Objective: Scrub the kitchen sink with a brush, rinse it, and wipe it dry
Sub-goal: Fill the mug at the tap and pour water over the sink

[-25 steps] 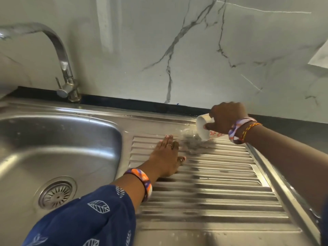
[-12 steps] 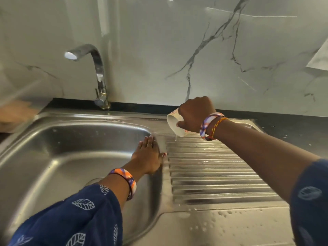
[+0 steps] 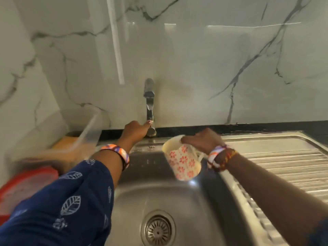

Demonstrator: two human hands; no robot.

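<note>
Right grip (image 3: 200, 142) holds floral mug (image 3: 182, 162) tilted over sink (image 3: 209, 201).

left arm: navy sleeve (image 3: 71, 201) with white leaf print, orange-purple-white bangle (image 3: 118, 152) at wrist | right arm: bare forearm, purple-white-orange bangle (image 3: 215, 157) plus red-yellow thread band (image 3: 229, 158)

The steel sink (image 3: 177, 201) lies below both grips, its round slotted drain (image 3: 158, 230) set in the basin floor. Its ribbed draining board (image 3: 284, 167) runs off to the right of the right grip (image 3: 201, 141), which holds a cream mug (image 3: 182, 159) with red flowers, tipped mouth-left over the basin. The chrome tap (image 3: 149, 103) stands upright at the back rim, the left grip (image 3: 135, 131) touching its base.
</note>
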